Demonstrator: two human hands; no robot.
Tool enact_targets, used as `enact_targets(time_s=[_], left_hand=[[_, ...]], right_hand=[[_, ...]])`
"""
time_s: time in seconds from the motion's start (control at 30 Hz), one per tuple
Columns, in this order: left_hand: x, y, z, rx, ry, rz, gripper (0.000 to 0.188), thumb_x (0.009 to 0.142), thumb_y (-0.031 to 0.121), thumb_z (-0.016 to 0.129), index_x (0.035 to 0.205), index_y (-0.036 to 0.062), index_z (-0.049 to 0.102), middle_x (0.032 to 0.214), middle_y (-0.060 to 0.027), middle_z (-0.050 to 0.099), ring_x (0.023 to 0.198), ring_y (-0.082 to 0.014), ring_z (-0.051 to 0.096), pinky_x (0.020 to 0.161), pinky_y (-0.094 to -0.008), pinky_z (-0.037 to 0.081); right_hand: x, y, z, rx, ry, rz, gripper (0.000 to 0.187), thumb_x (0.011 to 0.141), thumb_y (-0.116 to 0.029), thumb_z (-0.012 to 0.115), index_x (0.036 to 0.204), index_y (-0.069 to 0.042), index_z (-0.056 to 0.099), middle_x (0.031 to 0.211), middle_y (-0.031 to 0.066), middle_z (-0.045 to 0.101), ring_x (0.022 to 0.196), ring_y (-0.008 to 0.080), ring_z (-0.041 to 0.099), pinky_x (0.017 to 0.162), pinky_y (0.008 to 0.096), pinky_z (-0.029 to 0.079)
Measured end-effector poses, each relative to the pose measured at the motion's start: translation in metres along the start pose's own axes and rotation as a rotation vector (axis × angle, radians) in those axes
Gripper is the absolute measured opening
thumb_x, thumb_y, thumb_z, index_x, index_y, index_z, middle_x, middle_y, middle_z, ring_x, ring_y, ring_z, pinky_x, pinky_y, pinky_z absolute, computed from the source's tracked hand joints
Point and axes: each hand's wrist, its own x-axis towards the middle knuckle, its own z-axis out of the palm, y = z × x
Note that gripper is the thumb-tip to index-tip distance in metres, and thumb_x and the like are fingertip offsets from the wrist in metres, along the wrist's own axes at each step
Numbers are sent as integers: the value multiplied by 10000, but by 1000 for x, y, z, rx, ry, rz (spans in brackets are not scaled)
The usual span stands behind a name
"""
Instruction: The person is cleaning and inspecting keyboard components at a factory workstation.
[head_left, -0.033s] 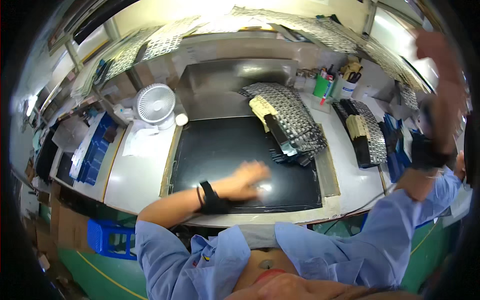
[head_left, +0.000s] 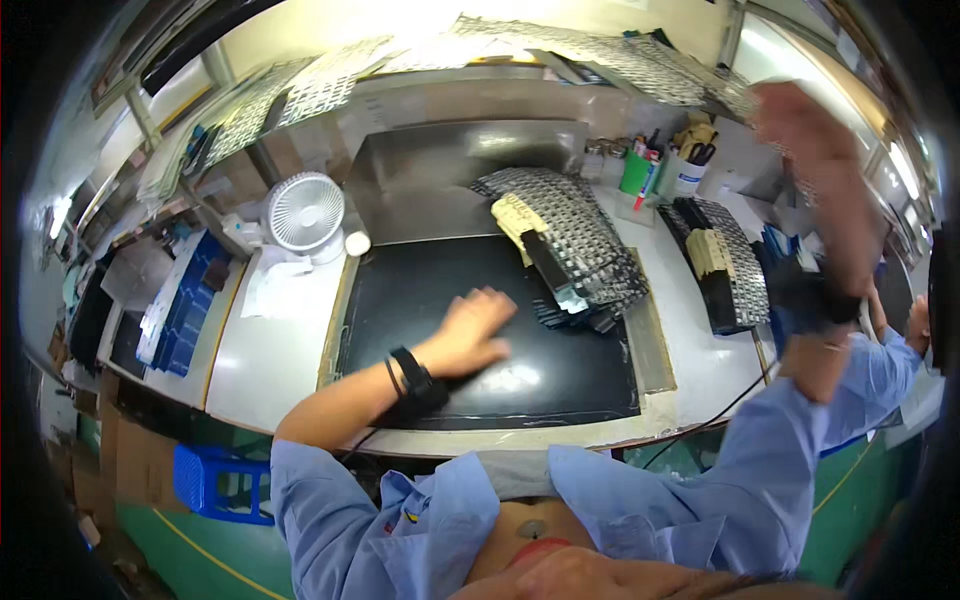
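Note:
My left hand (head_left: 472, 332) is over the black mat (head_left: 440, 290), its fingers apart and nothing in it. A black strap circles that wrist. My right hand (head_left: 822, 180) is raised high on the right side, smeared by motion, so its fingers cannot be made out; its wrist has a dark band too. On the mat's right half lies a stack of black-and-white patterned pieces (head_left: 590, 235), with a cream bundle (head_left: 517, 220) along its left side. Farther right on the white tabletop, a smaller patterned stack (head_left: 745, 265) carries another cream piece (head_left: 708, 255).
A white fan (head_left: 305, 212) stands left of a metal back panel (head_left: 460, 180). Behind the stacks are a green pen cup (head_left: 637, 172) and a white cup (head_left: 685, 178). Blue bins (head_left: 187, 310) sit far left, a blue stool (head_left: 205, 480) below. Another person's hand (head_left: 917, 325) shows far right.
My left hand has shifted slightly left and up, with its fingers now clearer. My right hand has swung left and a little lower, still raised. The stacks stay in place.

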Motion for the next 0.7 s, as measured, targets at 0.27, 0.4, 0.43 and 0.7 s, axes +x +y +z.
enact_targets(time_s=[0.27,0.4,0.43,0.7], left_hand=[[117,-91,-45,-1395,357,-437,1062,853,708,520,1514,-21,117,1552,-290,158,1442,-435,150,1176,-499,140],[142,-134,-12,-1310,612,-158,614,950,486,549,1363,37,474,1332,-156,553,1243,-270,506,1071,-359,366],[163,-132,-10,-1213,685,-191,415,971,324,568,1246,13,560,1160,-79,647,1107,-189,578,997,-322,427],[194,-75,-16,-1451,752,-318,1056,823,204,763,1462,-50,-37,1317,-188,500,1176,-259,538,1023,-388,441]], right_hand=[[-33,326,143,-173,-381,586,684,860,-577,625,1158,38,645,1046,191,694,965,267,645,853,377,496],[-18,292,252,226,-470,705,848,857,-671,561,1064,148,634,1053,243,676,962,276,639,837,376,481],[-17,294,254,165,-494,721,860,859,-669,560,1060,165,624,1052,244,673,973,284,639,845,382,479],[-20,297,230,668,-368,972,573,878,-454,679,1127,60,635,1048,121,692,879,168,666,774,299,524]])
